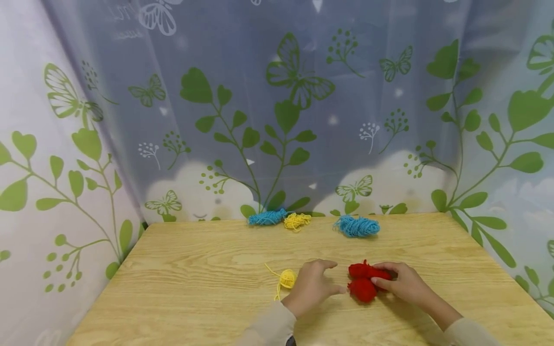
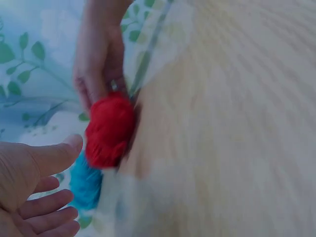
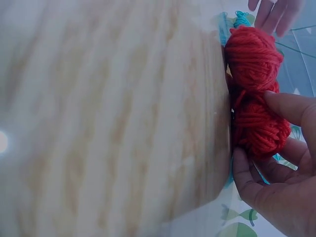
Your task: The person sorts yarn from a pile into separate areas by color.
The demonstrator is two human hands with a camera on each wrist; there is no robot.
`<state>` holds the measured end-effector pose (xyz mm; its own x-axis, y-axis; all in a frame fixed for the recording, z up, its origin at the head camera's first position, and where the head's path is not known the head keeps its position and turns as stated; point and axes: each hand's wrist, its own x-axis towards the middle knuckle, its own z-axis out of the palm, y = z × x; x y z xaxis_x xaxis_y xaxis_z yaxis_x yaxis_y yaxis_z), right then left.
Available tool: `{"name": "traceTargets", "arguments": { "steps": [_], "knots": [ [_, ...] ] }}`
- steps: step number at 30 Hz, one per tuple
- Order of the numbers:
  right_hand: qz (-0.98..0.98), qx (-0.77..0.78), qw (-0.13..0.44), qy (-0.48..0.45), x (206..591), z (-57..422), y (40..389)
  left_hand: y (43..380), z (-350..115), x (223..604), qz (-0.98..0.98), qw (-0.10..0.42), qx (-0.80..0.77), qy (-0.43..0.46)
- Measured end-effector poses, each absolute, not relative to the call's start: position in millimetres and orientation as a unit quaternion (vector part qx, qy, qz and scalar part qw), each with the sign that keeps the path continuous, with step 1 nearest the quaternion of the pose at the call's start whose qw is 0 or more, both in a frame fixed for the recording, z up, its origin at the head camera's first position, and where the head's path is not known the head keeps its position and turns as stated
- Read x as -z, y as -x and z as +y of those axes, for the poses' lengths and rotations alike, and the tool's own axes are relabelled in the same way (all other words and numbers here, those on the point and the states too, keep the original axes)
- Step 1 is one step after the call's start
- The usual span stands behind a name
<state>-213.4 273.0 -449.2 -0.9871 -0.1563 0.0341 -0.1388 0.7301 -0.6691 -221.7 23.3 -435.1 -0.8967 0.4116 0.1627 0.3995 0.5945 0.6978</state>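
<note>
Red yarn (image 1: 362,290) lies on the right half of the wooden table, wound into plump bundles that press against each other. My right hand (image 1: 404,283) grips the right end of it, thumb on the near side and fingers behind, as the right wrist view also shows on the red yarn (image 3: 261,126). To its left, my left hand (image 1: 312,284) hovers with thumb and fingers spread apart, holding nothing and not touching the red yarn. Just left of that hand sits a small yellow yarn ball (image 1: 287,278) with loose strands trailing from it.
Along the table's back edge lie a blue yarn skein (image 1: 267,217), a loose yellow yarn bundle (image 1: 297,221) and another blue skein (image 1: 357,226) farther right. A patterned curtain (image 1: 233,120) hangs behind the wooden table (image 1: 182,274) and at both sides.
</note>
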Motion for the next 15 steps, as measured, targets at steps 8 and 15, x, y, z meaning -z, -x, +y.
{"name": "traceTargets", "arguments": {
  "steps": [8, 15],
  "knots": [
    [0.928, 0.364, 0.019, 0.078, 451, 274, 215, 228, -27, 431, 0.888, -0.009, -0.405, -0.22],
    [0.926, 0.369, 0.023, 0.073, 452, 275, 216, 232, -64, 440, 0.894, -0.014, -0.403, -0.195]
  ]
}}
